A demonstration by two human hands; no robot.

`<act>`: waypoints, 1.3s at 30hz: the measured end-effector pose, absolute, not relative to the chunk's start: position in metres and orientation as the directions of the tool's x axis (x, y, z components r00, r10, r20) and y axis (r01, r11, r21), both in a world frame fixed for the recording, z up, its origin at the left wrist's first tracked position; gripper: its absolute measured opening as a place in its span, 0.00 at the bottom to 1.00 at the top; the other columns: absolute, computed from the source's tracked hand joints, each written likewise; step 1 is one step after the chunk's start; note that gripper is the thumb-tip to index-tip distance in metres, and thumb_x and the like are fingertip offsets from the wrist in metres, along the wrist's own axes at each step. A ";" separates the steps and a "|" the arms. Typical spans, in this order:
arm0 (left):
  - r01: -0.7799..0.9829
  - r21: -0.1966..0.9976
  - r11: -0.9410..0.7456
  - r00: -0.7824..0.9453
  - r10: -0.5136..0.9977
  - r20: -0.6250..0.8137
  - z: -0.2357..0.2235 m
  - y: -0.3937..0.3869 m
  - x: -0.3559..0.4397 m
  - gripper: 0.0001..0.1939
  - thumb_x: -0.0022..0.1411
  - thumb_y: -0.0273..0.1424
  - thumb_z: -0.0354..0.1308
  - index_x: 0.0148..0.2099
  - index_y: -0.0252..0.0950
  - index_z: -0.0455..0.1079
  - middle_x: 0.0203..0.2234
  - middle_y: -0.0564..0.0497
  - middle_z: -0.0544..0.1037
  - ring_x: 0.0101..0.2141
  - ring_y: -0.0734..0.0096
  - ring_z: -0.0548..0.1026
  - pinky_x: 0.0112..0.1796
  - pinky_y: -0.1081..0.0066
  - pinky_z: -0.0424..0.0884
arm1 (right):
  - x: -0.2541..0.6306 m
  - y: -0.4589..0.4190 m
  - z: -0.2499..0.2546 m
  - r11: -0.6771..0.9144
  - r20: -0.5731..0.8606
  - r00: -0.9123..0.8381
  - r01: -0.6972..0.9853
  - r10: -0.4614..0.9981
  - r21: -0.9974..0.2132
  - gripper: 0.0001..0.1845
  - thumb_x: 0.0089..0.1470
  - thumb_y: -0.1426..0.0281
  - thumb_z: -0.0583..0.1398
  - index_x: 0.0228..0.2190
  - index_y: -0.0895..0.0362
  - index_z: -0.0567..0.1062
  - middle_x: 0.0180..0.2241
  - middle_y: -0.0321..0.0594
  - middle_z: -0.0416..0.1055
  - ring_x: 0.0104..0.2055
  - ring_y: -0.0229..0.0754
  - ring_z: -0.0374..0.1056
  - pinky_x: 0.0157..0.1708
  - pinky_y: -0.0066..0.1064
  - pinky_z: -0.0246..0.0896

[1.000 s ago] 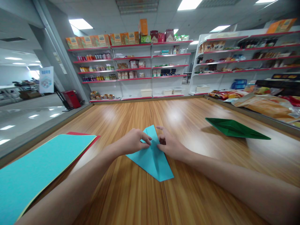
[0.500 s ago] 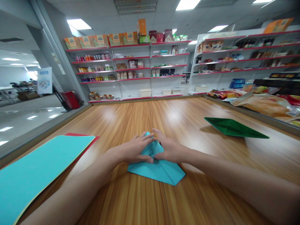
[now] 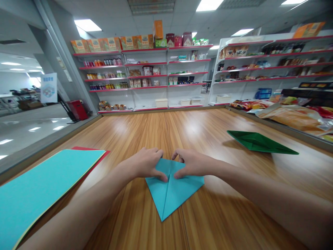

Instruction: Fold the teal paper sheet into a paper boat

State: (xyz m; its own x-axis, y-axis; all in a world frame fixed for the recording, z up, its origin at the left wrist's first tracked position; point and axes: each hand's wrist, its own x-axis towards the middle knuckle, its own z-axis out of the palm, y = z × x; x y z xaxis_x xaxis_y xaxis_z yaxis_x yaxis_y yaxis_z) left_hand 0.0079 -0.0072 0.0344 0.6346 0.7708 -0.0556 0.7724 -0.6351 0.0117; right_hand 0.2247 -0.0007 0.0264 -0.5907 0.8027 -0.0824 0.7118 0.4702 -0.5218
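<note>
A folded sheet of blue paper [image 3: 171, 198] lies on the wooden table in front of me, one point towards me and a crease down its middle. My left hand [image 3: 148, 163] grips its far left side, thumb on top and fingers bent over the back edge. On the far right side, my right hand [image 3: 191, 165] holds the same paper, its thumb pressed near the crease and its fingers curled. The two thumbs are close but apart. Fingertips behind the paper are partly hidden.
A stack of coloured paper [image 3: 54, 177], blue on top with yellow and red edges below, lies at the left. A folded green paper boat [image 3: 260, 143] sits at the right. Packaged goods [image 3: 293, 116] line the table's right edge. Stocked shelves [image 3: 145, 74] stand beyond.
The blue paper has turned and its near part now forms a point towards me, with the crease facing up. My hands have moved slightly apart at its far end.
</note>
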 end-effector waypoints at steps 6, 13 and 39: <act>0.789 -0.014 -0.614 0.609 0.785 -0.117 0.037 -0.008 0.007 0.36 0.44 0.63 0.56 0.37 0.34 0.70 0.32 0.43 0.77 0.32 0.53 0.75 0.26 0.68 0.61 | 0.223 -0.005 0.028 0.489 -0.078 -0.586 0.735 0.806 -0.469 0.30 0.34 0.62 0.69 0.42 0.55 0.72 0.38 0.41 0.72 0.38 0.46 0.68 0.28 0.28 0.57; 0.770 0.157 -0.618 0.638 0.745 -0.197 0.043 -0.013 0.014 0.24 0.47 0.52 0.64 0.33 0.35 0.72 0.26 0.48 0.77 0.26 0.65 0.73 0.22 0.72 0.56 | 0.217 -0.012 0.035 0.531 -0.100 -0.583 0.788 0.806 -0.312 0.14 0.38 0.62 0.68 0.27 0.57 0.75 0.26 0.38 0.72 0.29 0.42 0.67 0.24 0.28 0.50; 0.817 0.214 -0.535 0.577 0.764 -0.289 0.048 -0.010 0.000 0.18 0.41 0.39 0.70 0.34 0.36 0.73 0.27 0.52 0.76 0.27 0.66 0.73 0.22 0.73 0.57 | 0.214 -0.014 0.028 0.537 -0.037 -0.581 0.773 0.813 -0.337 0.11 0.42 0.64 0.66 0.24 0.57 0.72 0.24 0.37 0.71 0.26 0.39 0.65 0.22 0.28 0.47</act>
State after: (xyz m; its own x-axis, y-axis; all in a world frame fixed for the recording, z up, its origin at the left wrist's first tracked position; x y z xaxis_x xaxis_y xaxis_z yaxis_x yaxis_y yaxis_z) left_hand 0.0001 -0.0102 0.0482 0.5765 0.7641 -0.2894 0.8170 -0.5354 0.2140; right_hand 0.2135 -0.0135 0.0276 -0.5812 0.8129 -0.0373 0.7732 0.5373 -0.3370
